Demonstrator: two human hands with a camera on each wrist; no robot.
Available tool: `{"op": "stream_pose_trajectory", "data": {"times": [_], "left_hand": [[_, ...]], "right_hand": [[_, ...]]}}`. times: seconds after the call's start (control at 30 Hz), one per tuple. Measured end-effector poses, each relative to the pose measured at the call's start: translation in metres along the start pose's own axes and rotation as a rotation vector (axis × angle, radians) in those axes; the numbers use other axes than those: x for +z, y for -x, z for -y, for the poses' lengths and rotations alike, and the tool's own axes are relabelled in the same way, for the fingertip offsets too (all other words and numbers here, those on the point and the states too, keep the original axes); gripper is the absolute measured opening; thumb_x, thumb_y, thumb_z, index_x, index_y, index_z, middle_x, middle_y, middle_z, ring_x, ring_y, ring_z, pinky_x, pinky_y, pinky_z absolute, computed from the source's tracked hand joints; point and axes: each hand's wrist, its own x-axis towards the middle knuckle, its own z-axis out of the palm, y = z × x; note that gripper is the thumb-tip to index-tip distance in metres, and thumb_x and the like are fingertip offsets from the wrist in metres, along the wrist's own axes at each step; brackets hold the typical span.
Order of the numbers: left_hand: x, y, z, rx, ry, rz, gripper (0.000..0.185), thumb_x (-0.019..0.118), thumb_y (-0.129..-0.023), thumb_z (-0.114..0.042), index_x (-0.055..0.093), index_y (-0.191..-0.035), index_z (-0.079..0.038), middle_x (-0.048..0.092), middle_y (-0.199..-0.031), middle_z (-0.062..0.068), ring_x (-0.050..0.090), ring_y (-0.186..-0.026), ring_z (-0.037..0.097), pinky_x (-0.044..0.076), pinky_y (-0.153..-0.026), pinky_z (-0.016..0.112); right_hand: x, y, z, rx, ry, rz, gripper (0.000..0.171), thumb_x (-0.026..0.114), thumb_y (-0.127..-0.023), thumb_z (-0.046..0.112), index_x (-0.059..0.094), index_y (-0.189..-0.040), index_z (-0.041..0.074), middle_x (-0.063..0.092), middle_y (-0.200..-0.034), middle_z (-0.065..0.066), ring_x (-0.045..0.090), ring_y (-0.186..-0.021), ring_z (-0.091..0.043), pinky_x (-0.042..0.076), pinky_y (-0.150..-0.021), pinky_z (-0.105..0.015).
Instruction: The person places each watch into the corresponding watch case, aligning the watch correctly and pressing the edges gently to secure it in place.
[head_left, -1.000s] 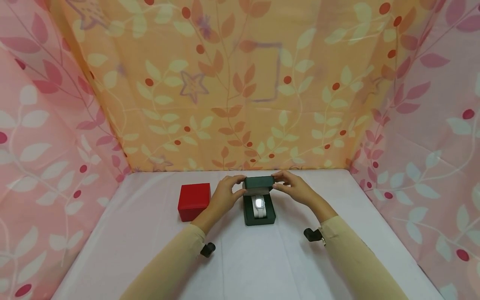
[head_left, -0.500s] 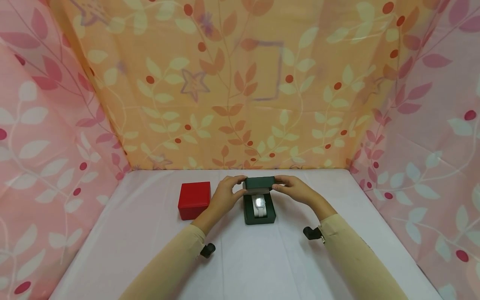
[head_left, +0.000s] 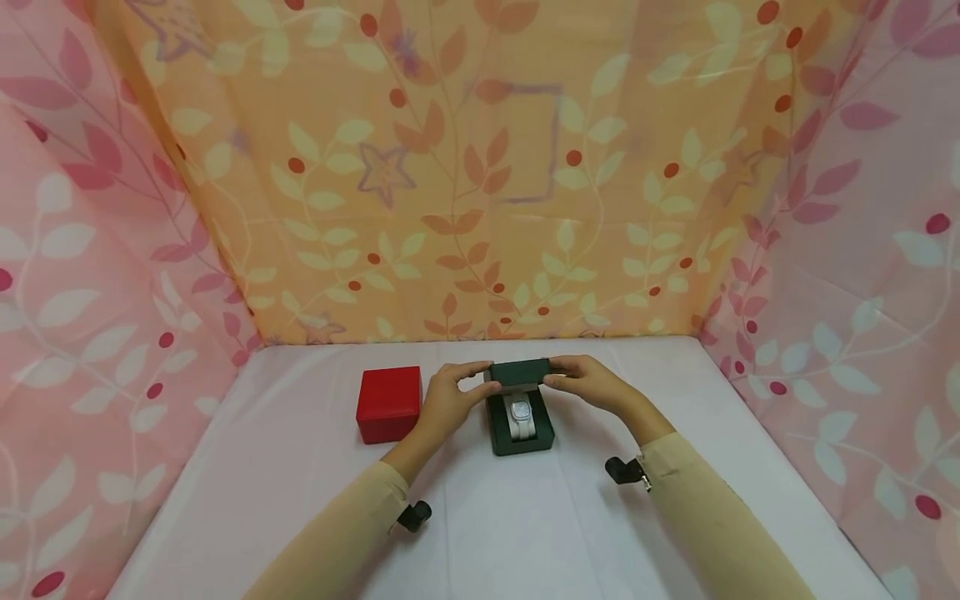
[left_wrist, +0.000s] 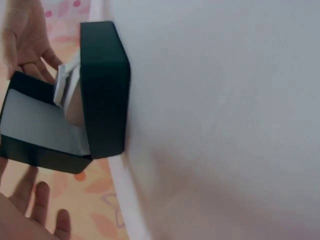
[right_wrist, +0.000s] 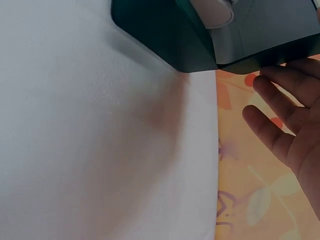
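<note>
A dark green watch box (head_left: 523,448) stands on the white-covered table with its hinged lid (head_left: 520,375) raised and tilted toward the front. Inside lies a wristwatch (head_left: 521,410) with a white strap, wrapped round a cushion (left_wrist: 75,107). My left hand (head_left: 448,404) pinches the lid's left end between thumb and forefinger. At the other end, my right hand (head_left: 596,385) holds the lid the same way. The left wrist view shows the lid's pale lining (left_wrist: 37,120). In the right wrist view, the other fingers (right_wrist: 272,132) of the right hand spread loosely behind the lid.
A closed red box (head_left: 388,404) sits to the left, close beside my left forearm. White cloth (head_left: 517,525) covers the table. An orange leaf-patterned curtain (head_left: 465,167) hangs at the back, and pink curtains (head_left: 862,250) flank both sides.
Both hands have swung the lid slightly downward and forward, keeping hold of its ends. The watch box base and the red box stay in place; the head view shifts slightly.
</note>
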Motion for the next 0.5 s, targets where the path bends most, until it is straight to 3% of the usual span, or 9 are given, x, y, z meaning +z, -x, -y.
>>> {"op": "stream_pose_trajectory", "data": {"times": [0.23, 0.5], "left_hand": [[-0.004, 0.004, -0.008, -0.072, 0.046, -0.013, 0.052, 0.081, -0.086, -0.045, 0.069, -0.134, -0.032, 0.07, -0.131, -0.003, 0.058, -0.123, 0.026, 0.055, -0.095, 0.044], [-0.002, 0.011, -0.014, -0.143, 0.05, 0.01, 0.058, 0.079, -0.088, -0.045, 0.064, -0.14, -0.025, 0.064, -0.14, 0.003, 0.055, -0.137, 0.028, 0.048, -0.109, 0.05]], "right_hand": [[0.004, -0.002, 0.005, -0.021, -0.03, 0.004, 0.065, 0.065, -0.101, 0.039, 0.049, -0.149, 0.0, 0.055, -0.149, -0.019, 0.047, -0.142, -0.039, 0.037, -0.115, -0.058], [0.01, -0.002, 0.001, -0.023, -0.089, -0.027, 0.066, 0.068, -0.099, 0.036, 0.049, -0.148, -0.004, 0.055, -0.147, -0.021, 0.05, -0.139, -0.04, 0.039, -0.114, -0.056]]}}
